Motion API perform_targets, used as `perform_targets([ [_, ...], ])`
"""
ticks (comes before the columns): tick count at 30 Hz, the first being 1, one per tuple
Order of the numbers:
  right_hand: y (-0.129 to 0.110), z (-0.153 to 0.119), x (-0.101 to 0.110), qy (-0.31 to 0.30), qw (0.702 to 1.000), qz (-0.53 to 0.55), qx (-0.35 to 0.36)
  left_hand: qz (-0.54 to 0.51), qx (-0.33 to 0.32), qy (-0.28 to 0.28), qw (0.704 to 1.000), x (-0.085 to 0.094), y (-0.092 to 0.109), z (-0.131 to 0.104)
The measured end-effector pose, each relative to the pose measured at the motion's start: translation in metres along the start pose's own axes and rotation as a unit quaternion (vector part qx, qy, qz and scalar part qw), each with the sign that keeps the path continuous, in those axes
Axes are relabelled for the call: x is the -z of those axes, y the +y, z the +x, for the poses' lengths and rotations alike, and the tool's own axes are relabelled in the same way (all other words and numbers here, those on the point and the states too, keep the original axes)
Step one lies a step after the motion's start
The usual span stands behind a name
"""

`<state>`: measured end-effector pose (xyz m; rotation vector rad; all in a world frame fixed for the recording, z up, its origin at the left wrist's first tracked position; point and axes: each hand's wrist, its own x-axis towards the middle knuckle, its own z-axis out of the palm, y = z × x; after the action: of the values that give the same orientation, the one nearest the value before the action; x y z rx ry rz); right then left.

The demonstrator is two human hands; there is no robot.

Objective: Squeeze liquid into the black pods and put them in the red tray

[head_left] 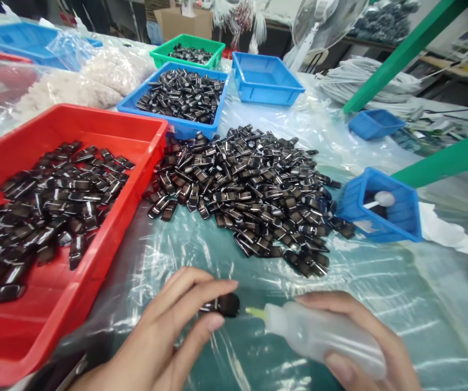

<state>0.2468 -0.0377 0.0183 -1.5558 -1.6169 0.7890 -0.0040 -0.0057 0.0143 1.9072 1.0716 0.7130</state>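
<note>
Left hand (168, 320) is pinching one black piece (230, 305) between thumb and fingers, low over the table (185, 244) — can't tell if the piece is touching it. Right hand (394, 355) is gripping a translucent squeeze bottle (319, 331); its yellow nozzle (256, 313) is pointing at the piece's rounded end — near, not touching. A pile of similar pieces (258, 190) is lying beyond both hands. Red tray (62, 304) at left is holding more; blue bin (384, 227) is standing right of the pile.

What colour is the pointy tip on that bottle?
The bottle tip is yellowish green, seen best in the head view.
</note>
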Motion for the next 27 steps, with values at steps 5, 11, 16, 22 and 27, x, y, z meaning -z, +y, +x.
perform_targets([
  [5, 0.016, 0.011, 0.006, -0.034, 0.998, -0.023, 0.041, -0.009, 0.119, 0.096, 0.988, -0.004, -0.006, 0.0],
  [11, 0.029, 0.016, -0.014, -0.023, 1.0, 0.011, 0.001, -0.038, 0.193, 0.103, 0.975, -0.004, -0.011, 0.0],
  [16, 0.03, 0.012, -0.02, 0.059, 0.998, 0.011, 0.013, -0.062, 0.147, 0.106, 0.981, -0.004, -0.009, 0.002],
  [22, 0.017, -0.015, -0.025, 0.108, 0.977, -0.075, 0.167, -0.088, 0.156, 0.154, 0.972, -0.011, -0.009, 0.002],
  [27, 0.002, 0.002, -0.047, -0.105, 0.919, -0.221, 0.31, -0.106, 0.126, 0.13, 0.978, -0.009, -0.009, 0.004],
])
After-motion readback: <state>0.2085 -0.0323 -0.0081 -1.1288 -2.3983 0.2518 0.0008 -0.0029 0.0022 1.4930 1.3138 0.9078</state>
